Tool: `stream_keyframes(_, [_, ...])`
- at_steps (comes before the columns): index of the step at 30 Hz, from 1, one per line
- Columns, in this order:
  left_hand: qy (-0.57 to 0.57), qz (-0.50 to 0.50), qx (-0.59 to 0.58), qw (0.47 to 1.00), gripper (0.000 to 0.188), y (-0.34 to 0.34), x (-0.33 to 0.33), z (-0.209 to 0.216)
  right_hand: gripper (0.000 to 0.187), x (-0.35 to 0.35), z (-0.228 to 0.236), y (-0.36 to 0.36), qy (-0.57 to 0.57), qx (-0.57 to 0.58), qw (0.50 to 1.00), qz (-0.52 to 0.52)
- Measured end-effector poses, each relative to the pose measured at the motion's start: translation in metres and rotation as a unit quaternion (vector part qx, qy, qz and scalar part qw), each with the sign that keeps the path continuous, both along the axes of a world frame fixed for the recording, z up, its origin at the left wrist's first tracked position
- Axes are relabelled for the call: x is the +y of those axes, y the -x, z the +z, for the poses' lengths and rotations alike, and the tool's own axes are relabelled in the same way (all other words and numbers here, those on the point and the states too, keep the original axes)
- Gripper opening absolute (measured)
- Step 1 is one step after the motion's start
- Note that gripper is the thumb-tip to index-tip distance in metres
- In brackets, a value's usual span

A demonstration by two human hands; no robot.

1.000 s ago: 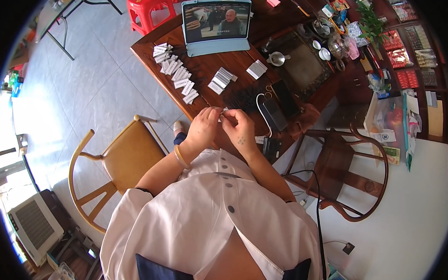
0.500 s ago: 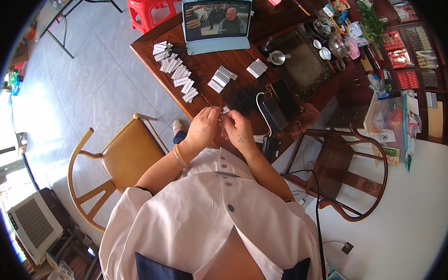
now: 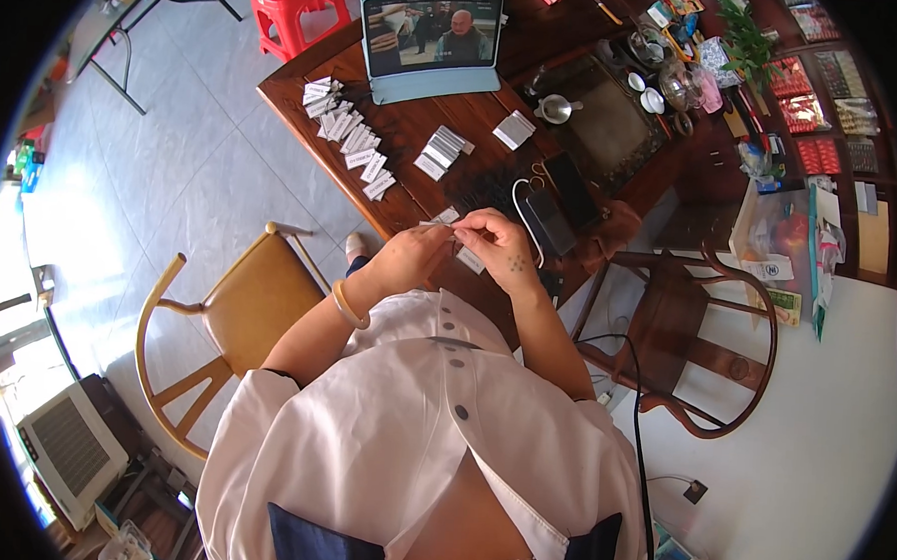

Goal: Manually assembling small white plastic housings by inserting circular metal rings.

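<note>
Close together at the table's near edge, my left hand [image 3: 412, 258] and my right hand [image 3: 498, 250] pinch something small between their fingertips; it is too small to make out. White slips, likely card tags, [image 3: 471, 259] lie under and beside my right hand. Just beyond the hands spreads a loose heap of thin black strings [image 3: 480, 193]. Farther on are a stack of white tags [image 3: 442, 154] and a smaller stack of tags [image 3: 515, 130]. Along the table's left edge runs an overlapping row of white tags [image 3: 347, 133] with black strings beside it.
A tablet [image 3: 431, 44] in a light blue case stands at the back. Right of the strings are a black box-shaped device [image 3: 548, 222] with a white cable and a dark phone [image 3: 571, 190]. A tea tray [image 3: 606, 122] holds cups. Chairs flank me: yellow-seated [image 3: 268, 297] and dark wooden [image 3: 667, 330].
Both hands have shifted slightly; my right hand has turned and its fingers now reach over toward the left fingertips. More of the white slips beside my right hand shows.
</note>
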State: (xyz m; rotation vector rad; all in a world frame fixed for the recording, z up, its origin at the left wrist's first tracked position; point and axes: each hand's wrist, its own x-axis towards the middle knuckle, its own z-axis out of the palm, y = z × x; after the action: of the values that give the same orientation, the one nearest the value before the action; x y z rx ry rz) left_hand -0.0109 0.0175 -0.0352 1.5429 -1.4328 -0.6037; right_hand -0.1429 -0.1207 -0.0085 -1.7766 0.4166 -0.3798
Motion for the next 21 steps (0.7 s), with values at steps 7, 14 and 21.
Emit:
stream_keyframes(7, [-0.028, -0.036, 0.047, 0.998, 0.012, 0.001, 0.0, 0.002, 0.01, 0.002, -0.012, 0.001, -0.204, 0.015, 0.977, -0.066])
stream_keyframes(14, [-0.08, -0.022, 0.157, 0.984, 0.016, -0.003, 0.003, 0.01, 0.013, 0.008, -0.01, 0.0, -0.22, -0.076, 0.969, -0.079])
stream_keyframes(21, [-0.096, -0.032, 0.213, 0.972, 0.016, -0.003, 0.005, 0.011, 0.012, 0.009, -0.008, 0.003, -0.071, -0.092, 0.993, -0.036])
